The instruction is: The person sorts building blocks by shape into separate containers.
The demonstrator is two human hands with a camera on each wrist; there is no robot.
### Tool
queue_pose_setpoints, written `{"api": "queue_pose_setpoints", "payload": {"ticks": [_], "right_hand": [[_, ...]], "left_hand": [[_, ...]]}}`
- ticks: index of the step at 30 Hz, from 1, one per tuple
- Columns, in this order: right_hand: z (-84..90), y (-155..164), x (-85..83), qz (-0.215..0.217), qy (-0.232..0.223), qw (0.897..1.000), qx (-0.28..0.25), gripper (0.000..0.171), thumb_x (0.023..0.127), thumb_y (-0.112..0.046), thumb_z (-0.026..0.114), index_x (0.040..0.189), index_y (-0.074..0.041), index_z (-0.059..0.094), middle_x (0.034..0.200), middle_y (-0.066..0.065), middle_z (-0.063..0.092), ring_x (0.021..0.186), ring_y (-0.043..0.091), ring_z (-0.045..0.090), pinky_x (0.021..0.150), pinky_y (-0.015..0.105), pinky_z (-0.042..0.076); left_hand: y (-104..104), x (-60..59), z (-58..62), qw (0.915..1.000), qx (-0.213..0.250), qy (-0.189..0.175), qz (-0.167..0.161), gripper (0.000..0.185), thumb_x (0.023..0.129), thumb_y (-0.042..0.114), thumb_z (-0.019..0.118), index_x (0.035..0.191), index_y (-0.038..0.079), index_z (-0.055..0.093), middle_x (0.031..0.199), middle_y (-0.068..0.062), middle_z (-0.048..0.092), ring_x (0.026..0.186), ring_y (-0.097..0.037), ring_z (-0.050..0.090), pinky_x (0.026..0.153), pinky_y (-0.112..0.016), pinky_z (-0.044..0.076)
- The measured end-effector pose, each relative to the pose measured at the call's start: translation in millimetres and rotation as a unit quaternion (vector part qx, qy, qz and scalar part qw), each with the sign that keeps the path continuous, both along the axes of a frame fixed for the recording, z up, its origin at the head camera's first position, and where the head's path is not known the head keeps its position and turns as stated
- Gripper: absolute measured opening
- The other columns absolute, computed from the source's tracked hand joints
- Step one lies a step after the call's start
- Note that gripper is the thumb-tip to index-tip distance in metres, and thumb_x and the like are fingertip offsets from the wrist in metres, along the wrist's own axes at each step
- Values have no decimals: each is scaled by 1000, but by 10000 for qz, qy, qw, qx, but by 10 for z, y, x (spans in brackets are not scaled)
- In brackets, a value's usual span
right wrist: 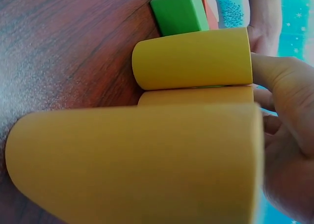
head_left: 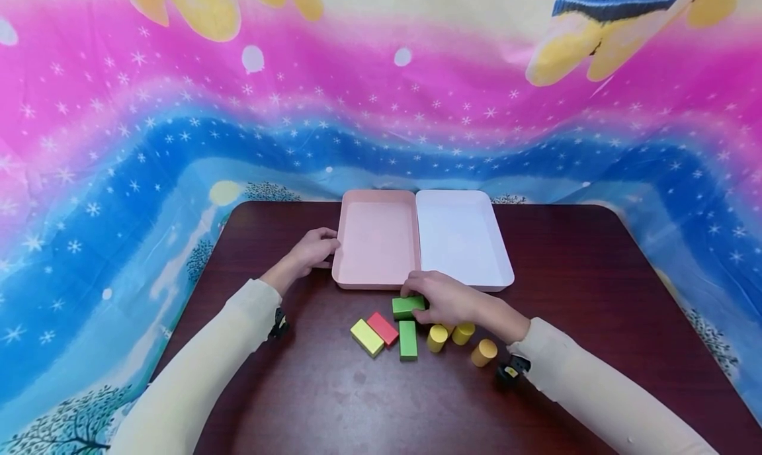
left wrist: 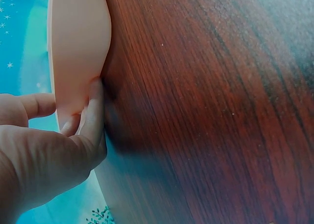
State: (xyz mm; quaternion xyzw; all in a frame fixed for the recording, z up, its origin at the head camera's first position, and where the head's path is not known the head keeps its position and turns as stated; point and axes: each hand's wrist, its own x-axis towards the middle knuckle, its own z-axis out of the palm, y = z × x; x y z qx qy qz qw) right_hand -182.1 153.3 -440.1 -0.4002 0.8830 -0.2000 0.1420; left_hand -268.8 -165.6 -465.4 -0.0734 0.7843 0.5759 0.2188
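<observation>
My left hand (head_left: pixel 315 248) touches the left wall of the pink tray (head_left: pixel 378 286); in the left wrist view its fairly straight fingers (left wrist: pixel 94 106) rest against the outer side. My right hand (head_left: pixel 448 299) pinches a green block (head_left: pixel 407 307) just in front of the trays, fingers on the far side and thumb on the near side. A second green block (head_left: pixel 407 340) lies below it, next to a red block (head_left: pixel 383 329) and a yellow block (head_left: pixel 367 338). Yellow cylinders (head_left: pixel 437 338) stand under and beside the right hand, partly hiding it in the right wrist view.
Joined side by side with the pink tray is a white tray (head_left: pixel 464 240). An orange-yellow cylinder (head_left: pixel 484 353) stands near the right wrist. The dark wooden table (head_left: pixel 297 402) ends at a patterned cloth (head_left: pixel 381 124) hung behind it.
</observation>
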Motion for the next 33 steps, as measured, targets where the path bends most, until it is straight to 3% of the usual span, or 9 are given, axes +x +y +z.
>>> {"api": "queue_pose_setpoints", "payload": {"ticks": [11, 33], "right_hand": [[13, -13, -10, -72, 66, 9999, -89, 25, 91, -13, 78, 113, -14, 66, 106, -5, 58, 89, 14, 56, 78, 28, 51], [42, -17, 4, -47, 98, 9995, -309, 25, 91, -11, 79, 114, -11, 67, 108, -3, 60, 90, 14, 56, 80, 28, 53]], "left_hand": [[-14, 2, -1, 9999, -114, 60, -8, 52, 110, 19, 51, 158, 3, 41, 146, -22, 56, 135, -34, 57, 104, -50, 56], [15, 50, 54, 10000, -92, 33, 17, 52, 109, 18, 51, 158, 3, 41, 146, -22, 57, 136, -33, 57, 104, -50, 56]]}}
